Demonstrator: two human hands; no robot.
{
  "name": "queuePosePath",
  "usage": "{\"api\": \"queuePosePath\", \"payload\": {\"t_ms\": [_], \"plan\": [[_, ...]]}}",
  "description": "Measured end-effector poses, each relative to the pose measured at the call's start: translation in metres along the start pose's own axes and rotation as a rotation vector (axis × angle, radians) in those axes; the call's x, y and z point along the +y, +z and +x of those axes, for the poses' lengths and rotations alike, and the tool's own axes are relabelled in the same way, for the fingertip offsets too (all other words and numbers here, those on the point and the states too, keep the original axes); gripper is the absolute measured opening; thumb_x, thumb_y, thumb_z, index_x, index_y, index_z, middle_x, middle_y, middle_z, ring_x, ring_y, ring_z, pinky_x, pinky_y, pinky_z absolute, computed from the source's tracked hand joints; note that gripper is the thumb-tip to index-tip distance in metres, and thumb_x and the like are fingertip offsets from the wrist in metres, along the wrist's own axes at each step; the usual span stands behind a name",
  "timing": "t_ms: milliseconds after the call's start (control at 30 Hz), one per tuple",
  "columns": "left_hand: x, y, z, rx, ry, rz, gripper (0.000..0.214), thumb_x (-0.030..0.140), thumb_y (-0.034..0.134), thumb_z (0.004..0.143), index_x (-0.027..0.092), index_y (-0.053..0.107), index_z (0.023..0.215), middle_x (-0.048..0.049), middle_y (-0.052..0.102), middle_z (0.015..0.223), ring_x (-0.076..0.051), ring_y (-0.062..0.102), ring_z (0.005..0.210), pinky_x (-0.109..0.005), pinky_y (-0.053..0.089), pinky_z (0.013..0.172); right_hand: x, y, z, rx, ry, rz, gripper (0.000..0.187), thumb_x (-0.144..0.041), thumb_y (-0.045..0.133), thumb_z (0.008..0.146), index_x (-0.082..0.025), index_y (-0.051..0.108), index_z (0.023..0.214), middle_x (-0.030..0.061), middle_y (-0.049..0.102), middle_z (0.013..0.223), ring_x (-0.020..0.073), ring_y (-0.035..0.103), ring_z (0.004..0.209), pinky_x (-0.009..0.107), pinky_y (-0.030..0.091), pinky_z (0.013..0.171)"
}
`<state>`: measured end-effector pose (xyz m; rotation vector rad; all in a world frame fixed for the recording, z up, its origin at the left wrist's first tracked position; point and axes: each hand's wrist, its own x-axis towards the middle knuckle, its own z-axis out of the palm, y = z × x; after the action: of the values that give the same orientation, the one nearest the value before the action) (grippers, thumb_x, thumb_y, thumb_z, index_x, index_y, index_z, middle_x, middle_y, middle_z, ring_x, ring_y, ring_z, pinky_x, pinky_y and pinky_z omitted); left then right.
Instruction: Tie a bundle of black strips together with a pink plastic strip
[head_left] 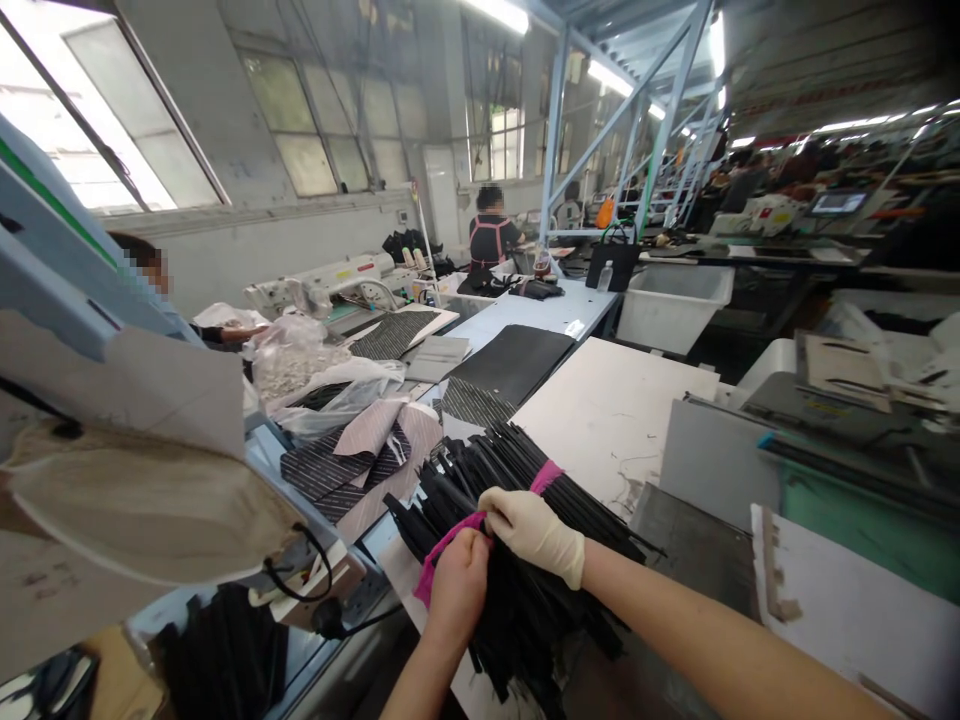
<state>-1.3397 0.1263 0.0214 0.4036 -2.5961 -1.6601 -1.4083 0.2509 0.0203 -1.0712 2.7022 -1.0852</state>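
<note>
Bundles of black fabric strips (pixel 540 620) lie in front of me at the table's near edge. A magenta cloth tie (pixel 426 578) runs round the nearer bundle. My bare left hand (pixel 459 575) is closed, with the tie between thumb and fingers. My right hand (pixel 536 535), in a cream glove, pinches at the end of the same tie, fingertips almost touching my left hand. What exactly lies between the right fingertips is partly hidden. Just beyond, a second magenta tie (pixel 547 476) wraps the farther black strips.
Striped fabric pieces (pixel 367 455) and a clear plastic bag (pixel 300 375) lie to the left. Black sheets (pixel 514 362) and a white board (pixel 607 410) sit ahead. A beige cloth-covered part (pixel 150 505) juts in at left. Other people sit at sewing machines (pixel 330 285) farther off.
</note>
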Motion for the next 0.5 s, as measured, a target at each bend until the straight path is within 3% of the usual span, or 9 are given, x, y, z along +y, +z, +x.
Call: {"api": "queuePosePath", "payload": {"t_ms": [200, 333, 433, 500], "plan": [[0.04, 0.002, 0.003, 0.012, 0.039, 0.116, 0.029, 0.029, 0.045, 0.081, 0.022, 0.042, 0.053, 0.0009, 0.047, 0.054, -0.017, 0.043, 0.055, -0.027, 0.021, 0.054, -0.002, 0.006, -0.004, -0.016, -0.117, -0.153, 0.011, -0.026, 0.056, 0.067, -0.017, 0.055, 0.073, 0.006, 0.063, 0.075, 0.0216, 0.058, 0.07, 0.03, 0.035, 0.061], [0.05, 0.0, 0.0, 0.004, 0.068, 0.177, 0.028, 0.028, 0.05, 0.08, 0.022, 0.045, 0.053, 0.0019, 0.045, 0.051, -0.015, 0.039, 0.052, -0.027, 0.018, 0.054, 0.007, 0.014, -0.003, -0.02, -0.068, -0.19, 0.012, -0.023, 0.051, 0.074, -0.015, 0.056, 0.067, 0.0079, 0.062, 0.068, 0.0207, 0.056, 0.063, 0.031, 0.032, 0.058], [0.043, -0.023, 0.008, -0.059, 0.101, 0.181, 0.025, 0.032, 0.048, 0.081, 0.022, 0.056, 0.059, 0.001, 0.053, 0.058, -0.016, 0.048, 0.059, -0.025, 0.026, 0.057, 0.011, 0.017, -0.004, -0.02, -0.052, -0.163, 0.022, -0.025, 0.044, 0.084, -0.015, 0.058, 0.07, 0.0079, 0.062, 0.071, 0.0195, 0.055, 0.067, 0.03, 0.031, 0.061], [0.031, -0.04, 0.019, -0.025, 0.081, 0.199, 0.031, 0.035, 0.04, 0.085, 0.021, 0.06, 0.066, -0.0004, 0.058, 0.065, -0.017, 0.052, 0.067, -0.024, 0.03, 0.06, 0.01, 0.015, -0.005, -0.021, -0.062, -0.126, 0.031, -0.033, 0.039, 0.089, -0.016, 0.059, 0.073, 0.0065, 0.061, 0.072, 0.0186, 0.054, 0.068, 0.031, 0.031, 0.063]]}}
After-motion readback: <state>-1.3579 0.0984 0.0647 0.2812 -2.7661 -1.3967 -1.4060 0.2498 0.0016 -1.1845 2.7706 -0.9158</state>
